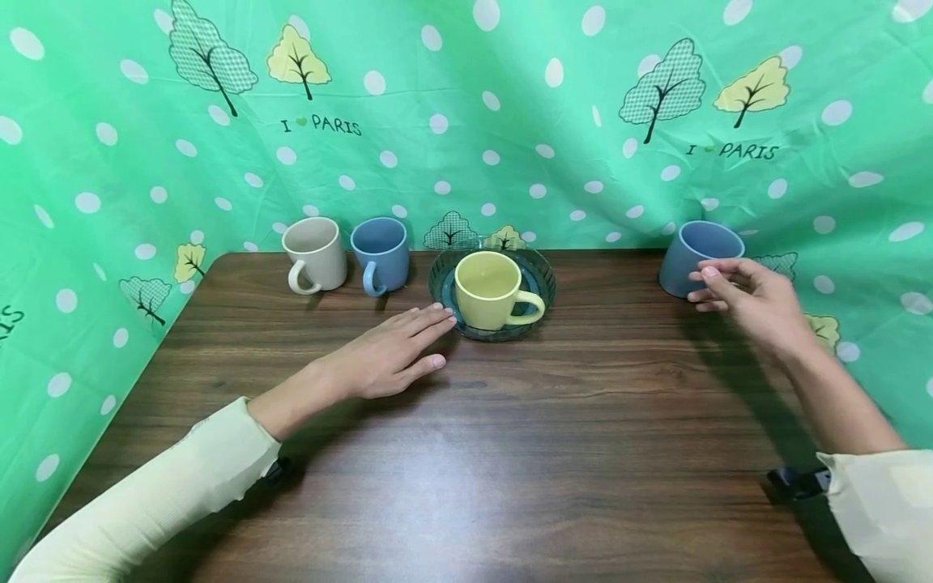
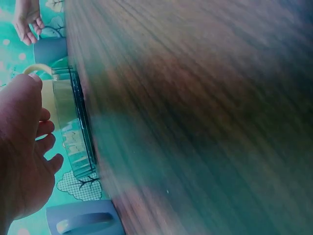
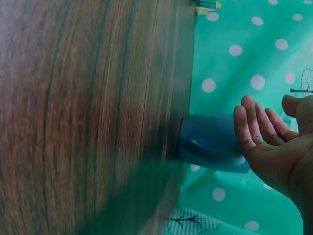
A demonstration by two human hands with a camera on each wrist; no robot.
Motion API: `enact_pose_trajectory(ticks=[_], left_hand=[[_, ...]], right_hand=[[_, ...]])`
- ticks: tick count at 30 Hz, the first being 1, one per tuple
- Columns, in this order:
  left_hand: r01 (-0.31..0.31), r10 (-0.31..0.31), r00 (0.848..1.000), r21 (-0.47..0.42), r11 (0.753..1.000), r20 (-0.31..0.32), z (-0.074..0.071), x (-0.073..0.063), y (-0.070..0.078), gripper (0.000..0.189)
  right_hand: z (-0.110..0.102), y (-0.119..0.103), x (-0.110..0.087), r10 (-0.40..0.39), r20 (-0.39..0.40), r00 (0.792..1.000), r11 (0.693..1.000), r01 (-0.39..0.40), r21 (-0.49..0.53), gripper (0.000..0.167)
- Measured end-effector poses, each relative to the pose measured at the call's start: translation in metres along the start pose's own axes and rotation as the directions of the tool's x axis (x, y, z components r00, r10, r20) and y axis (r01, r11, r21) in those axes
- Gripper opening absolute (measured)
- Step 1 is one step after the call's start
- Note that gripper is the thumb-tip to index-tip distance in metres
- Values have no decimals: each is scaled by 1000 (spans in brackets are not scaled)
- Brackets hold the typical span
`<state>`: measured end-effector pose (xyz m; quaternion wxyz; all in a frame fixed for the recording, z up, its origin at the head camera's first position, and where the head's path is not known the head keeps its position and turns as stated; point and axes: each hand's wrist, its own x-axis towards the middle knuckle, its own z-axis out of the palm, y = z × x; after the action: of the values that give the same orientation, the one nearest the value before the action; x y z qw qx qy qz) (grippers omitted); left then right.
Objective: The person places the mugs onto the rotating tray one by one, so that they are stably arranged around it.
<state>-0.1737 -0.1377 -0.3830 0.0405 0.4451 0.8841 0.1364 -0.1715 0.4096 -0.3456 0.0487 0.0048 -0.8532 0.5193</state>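
A yellow mug [image 1: 484, 290] stands in a clear bluish glass dish [image 1: 438, 281], its handle towards the right. My left hand [image 1: 397, 350] hovers palm down at the dish's front left, fingers straight, fingertips near the rim and holding nothing. At the far right stands a grey-blue mug [image 1: 676, 263]. My right hand [image 1: 751, 304] is in front of it, fingers loosely bent and overlapping its side in the head view. The right wrist view shows this mug's handle [image 3: 215, 151] and my spread, slightly curved fingers [image 3: 248, 120], with nothing gripped.
Left of the dish stand a light grey mug [image 1: 321, 253] and a blue mug [image 1: 382, 255], handles towards the front. All are near the back edge of the brown wooden table [image 1: 466, 453]. A green dotted cloth [image 1: 466, 138] hangs behind and along the sides.
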Motion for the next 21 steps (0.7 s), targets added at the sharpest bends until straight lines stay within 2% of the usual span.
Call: enact_pose_trajectory(ticks=[6, 13, 16, 21], left_hand=[[-13, 13, 1000, -8, 1000, 6, 2, 2, 4, 65], [-28, 28, 1000, -7, 1000, 14, 4, 5, 5, 64], [-34, 34, 999, -5, 999, 17, 6, 5, 5, 64], [-37, 37, 999, -1, 999, 28, 8, 5, 6, 64]], right_hand=[[-9, 3, -1, 29, -24, 999, 1000, -29, 6, 25], [-18, 8, 0, 110, -41, 993, 994, -109, 26, 29], [-22, 12, 0, 128, -47, 991, 986, -122, 116, 27], [-25, 19, 1, 130, -92, 987, 950, -98, 295, 13]])
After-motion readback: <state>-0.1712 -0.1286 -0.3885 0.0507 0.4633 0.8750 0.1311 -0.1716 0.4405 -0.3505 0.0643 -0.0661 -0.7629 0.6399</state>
